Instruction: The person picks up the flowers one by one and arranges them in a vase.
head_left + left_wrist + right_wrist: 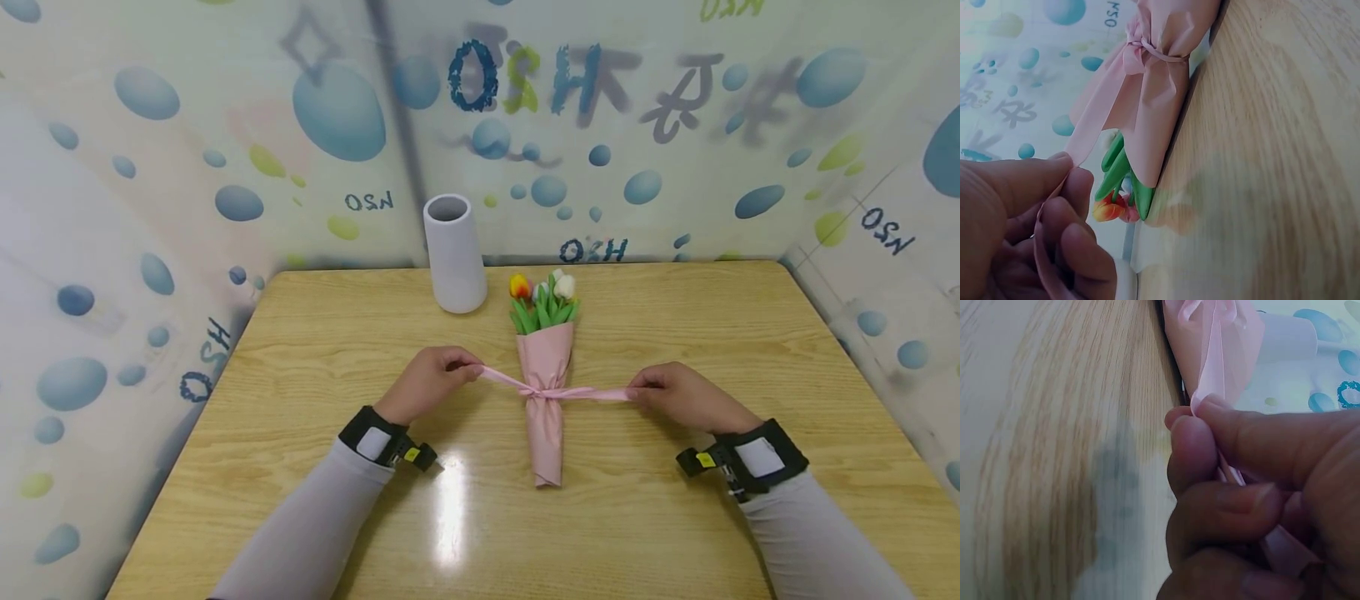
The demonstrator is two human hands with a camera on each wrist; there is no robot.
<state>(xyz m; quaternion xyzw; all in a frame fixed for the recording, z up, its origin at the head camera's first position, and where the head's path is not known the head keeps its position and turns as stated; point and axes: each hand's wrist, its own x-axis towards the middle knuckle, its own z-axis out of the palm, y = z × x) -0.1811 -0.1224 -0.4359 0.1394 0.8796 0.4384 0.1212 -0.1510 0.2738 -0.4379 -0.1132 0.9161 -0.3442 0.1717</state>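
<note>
A bouquet of tulips, with orange and white blooms [564, 287] and green leaves, lies on the table in pink wrapping paper [546, 354]. Round its waist runs a pink ribbon [592, 392], crossed in a knot [1133, 57] at the front. My left hand [433, 379] pinches one ribbon end between thumb and index finger, left of the bouquet. On the other side my right hand [686, 395] pinches the opposite end, the tail running through its curled fingers. Both ribbon ends stretch out straight from the knot.
A white vase [456, 258] stands upright at the back of the wooden table [337, 325], left of the blooms. Behind the table hangs a patterned backdrop [547, 150] with blue and green spots. Each wrist wears a black strap with a small camera.
</note>
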